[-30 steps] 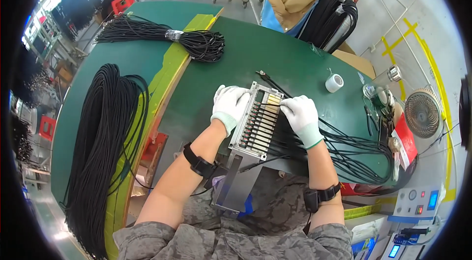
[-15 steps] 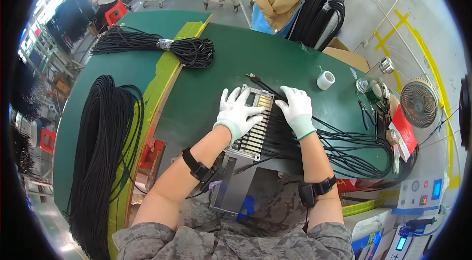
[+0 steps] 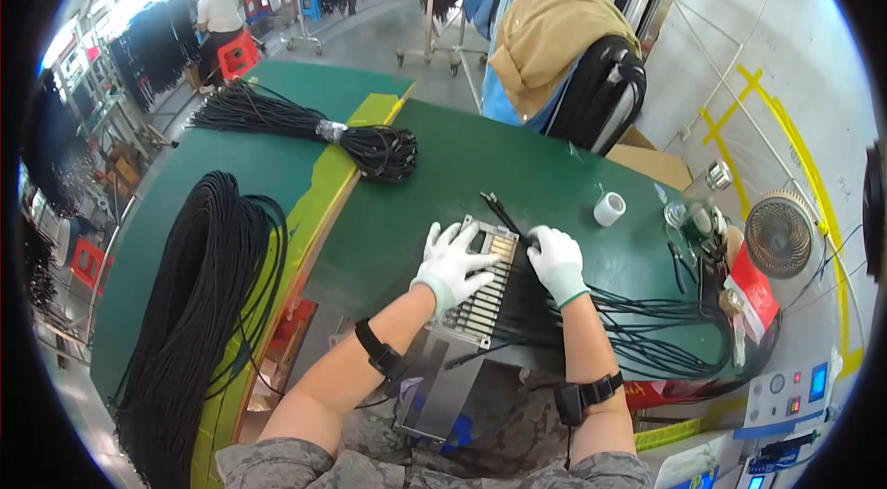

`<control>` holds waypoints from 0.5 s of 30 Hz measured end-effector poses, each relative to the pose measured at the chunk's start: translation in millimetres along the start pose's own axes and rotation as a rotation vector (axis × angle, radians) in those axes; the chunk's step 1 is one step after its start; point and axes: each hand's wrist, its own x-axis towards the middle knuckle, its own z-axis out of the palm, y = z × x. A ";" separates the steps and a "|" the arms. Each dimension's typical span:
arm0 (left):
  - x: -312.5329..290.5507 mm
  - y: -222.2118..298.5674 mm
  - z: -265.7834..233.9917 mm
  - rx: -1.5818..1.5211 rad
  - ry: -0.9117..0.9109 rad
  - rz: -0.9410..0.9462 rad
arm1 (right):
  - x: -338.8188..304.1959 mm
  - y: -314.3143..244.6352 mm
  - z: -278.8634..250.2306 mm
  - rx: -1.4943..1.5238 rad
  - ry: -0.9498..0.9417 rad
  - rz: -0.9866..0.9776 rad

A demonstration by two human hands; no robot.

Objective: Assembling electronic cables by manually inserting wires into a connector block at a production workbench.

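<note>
My left hand [image 3: 453, 269], in a white glove, lies with its fingers spread across the far left part of a slotted metal fixture [image 3: 482, 315]. Black cables run out to the right from the row of slots. My right hand [image 3: 556, 263], also gloved, is curled beside the fixture's far right corner. Its thumb and fingers close on black cables [image 3: 508, 219], whose ends stick out past the hand toward the far side. Under my right wrist the long black cables [image 3: 647, 309] bend in loops over the table. The palm hides part of the right hand's grip.
A tied black cable bundle [image 3: 374, 149] and a larger one [image 3: 199, 276] lie left, by a yellow-taped table edge [image 3: 319, 198]. Right on the green table [image 3: 416, 184] are a white roll [image 3: 609, 209], pliers [image 3: 682, 267] and a fan [image 3: 779, 232]. A person sits far left.
The view has tilted up, so table and hands sit lower in it. My right fingers have curled in more around the cables. The left hand stays spread on the fixture.
</note>
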 end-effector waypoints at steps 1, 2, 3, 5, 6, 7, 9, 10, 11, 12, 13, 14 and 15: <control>-1.8 -0.3 -1.7 0.010 0.013 0.000 | 0.0 -0.2 0.6 0.021 -0.050 0.005; -2.6 -0.9 -2.9 0.012 0.014 -0.005 | 0.6 0.0 0.7 0.041 -0.101 0.012; -2.9 -0.5 -3.6 0.011 0.012 -0.007 | 0.7 0.3 -1.4 0.058 -0.155 0.022; -2.4 -0.2 -3.6 0.011 0.013 -0.005 | 0.0 1.6 -5.4 0.054 -0.109 0.014; -2.3 -0.6 -2.7 -0.010 0.065 0.003 | -0.7 3.1 -7.1 0.049 -0.072 0.010; -2.1 -1.0 -1.9 -0.032 0.115 0.011 | -1.1 4.8 -9.6 0.043 -0.037 0.007; -1.4 -4.2 -3.4 -0.052 0.166 0.015 | 0.7 7.0 -21.8 0.146 -0.042 0.001; 0.6 -6.1 -6.1 -0.244 0.253 -0.057 | 1.6 7.8 -31.7 0.248 -0.049 -0.005; 2.4 -8.2 -8.9 -0.436 0.339 -0.131 | 2.0 7.1 -39.9 0.351 -0.058 -0.011; 3.2 -9.8 -10.9 -0.629 0.424 -0.205 | 1.7 4.3 -46.7 0.352 -0.058 -0.012; 3.7 -11.1 -12.1 -0.630 0.421 -0.203 | 0.2 0.6 -53.8 0.389 -0.107 -0.076; 3.5 -12.4 -13.1 -0.612 0.448 -0.171 | -1.2 -2.8 -59.1 0.427 -0.155 -0.140; 2.8 -13.4 -14.0 -0.594 0.475 -0.139 | -2.0 -4.3 -61.0 0.465 -0.205 -0.205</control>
